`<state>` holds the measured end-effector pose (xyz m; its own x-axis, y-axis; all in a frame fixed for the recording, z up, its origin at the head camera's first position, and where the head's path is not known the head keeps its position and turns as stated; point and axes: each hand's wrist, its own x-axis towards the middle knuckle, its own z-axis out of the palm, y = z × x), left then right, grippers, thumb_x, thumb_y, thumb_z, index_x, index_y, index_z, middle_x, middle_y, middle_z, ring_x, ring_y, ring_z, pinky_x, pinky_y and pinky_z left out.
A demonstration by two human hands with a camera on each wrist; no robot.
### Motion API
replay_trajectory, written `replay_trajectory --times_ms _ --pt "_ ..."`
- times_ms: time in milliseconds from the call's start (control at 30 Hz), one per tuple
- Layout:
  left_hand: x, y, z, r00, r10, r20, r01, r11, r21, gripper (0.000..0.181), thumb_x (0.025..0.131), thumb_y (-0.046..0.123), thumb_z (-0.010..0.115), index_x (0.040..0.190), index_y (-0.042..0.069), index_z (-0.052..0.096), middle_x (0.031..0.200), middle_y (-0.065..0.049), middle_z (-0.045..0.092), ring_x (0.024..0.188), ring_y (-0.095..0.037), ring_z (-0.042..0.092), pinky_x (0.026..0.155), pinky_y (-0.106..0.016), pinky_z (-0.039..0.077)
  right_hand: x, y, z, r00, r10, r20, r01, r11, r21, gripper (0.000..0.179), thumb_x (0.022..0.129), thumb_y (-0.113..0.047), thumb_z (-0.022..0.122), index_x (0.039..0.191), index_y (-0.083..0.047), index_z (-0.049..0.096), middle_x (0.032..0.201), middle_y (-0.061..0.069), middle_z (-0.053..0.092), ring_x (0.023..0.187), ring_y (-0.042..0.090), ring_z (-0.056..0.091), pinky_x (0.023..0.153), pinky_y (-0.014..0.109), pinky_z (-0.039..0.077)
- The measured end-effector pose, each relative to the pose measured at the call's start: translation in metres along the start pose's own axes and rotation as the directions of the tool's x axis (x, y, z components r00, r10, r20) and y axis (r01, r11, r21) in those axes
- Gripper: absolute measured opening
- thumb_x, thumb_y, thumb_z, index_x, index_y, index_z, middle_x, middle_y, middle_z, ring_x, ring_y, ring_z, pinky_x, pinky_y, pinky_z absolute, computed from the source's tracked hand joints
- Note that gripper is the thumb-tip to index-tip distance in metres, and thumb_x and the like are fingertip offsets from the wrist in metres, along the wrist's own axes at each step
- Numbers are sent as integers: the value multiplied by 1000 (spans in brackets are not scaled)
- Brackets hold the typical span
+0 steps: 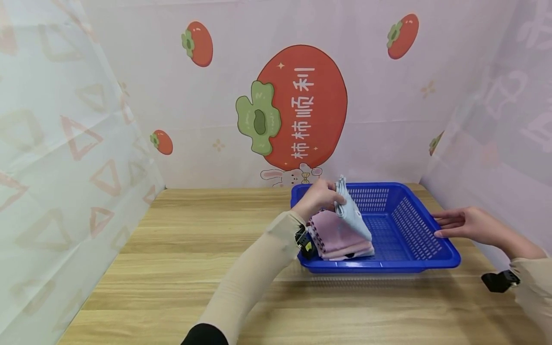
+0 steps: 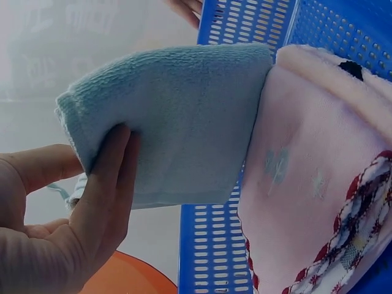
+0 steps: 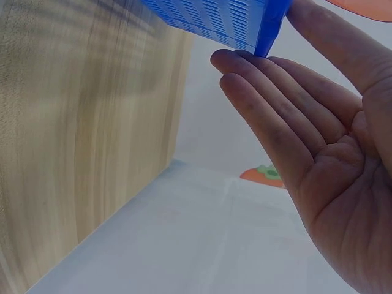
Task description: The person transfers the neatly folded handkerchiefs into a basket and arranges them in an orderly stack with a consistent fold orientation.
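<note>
My left hand [image 1: 320,197] pinches a folded light blue towel [image 2: 177,122] between thumb and fingers at one end. The towel slants down over the left part of a blue plastic basket [image 1: 424,263]. Beneath it, a folded pink towel [image 2: 306,141] with a dark red patterned edging lies in the basket, on a paler folded cloth [image 1: 364,250]. At the basket's right side, my right hand [image 1: 474,225] has its fingers nearly straight, with the fingertips [image 3: 236,86] right at the rim from outside and the thumb close to it.
The basket stands on a wooden table [image 1: 194,249], near the back wall and toward the right. A pale cloth backdrop [image 1: 371,143] printed with persimmons surrounds the table at the back and both sides. The basket's right half shows its bare slotted floor [image 1: 381,235].
</note>
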<state>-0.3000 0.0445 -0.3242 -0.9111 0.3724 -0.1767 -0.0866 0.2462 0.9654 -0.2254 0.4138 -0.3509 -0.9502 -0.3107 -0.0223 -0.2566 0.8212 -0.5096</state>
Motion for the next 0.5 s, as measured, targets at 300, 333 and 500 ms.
replay_trajectory --times_ms 300,333,500 --pt "-4 0 -8 999 -33 4 33 994 101 14 79 3 73 84 0 60 78 -8 64 63 -21 67 74 -41 57 0 -1 0 1000 8 0 -8 1000 -13 57 84 -27 72 125 9 55 107 23 68 80 -4 66 65 18 53" --pt "-5 0 -9 999 -40 7 39 994 102 14 79 3 73 85 -1 60 78 -9 64 62 -21 67 75 -42 57 0 0 0 1000 7 -2 -7 1000 -16 57 84 -27 72 125 9 55 107 23 68 80 -4 65 65 18 53" --pt "-7 0 -13 997 -70 15 68 993 96 17 79 1 73 86 -2 58 78 -10 61 60 -22 65 81 -46 55 0 1 0 1000 3 -1 -3 1000 -8 58 84 -26 72 125 10 55 107 24 67 80 -4 66 65 18 53"
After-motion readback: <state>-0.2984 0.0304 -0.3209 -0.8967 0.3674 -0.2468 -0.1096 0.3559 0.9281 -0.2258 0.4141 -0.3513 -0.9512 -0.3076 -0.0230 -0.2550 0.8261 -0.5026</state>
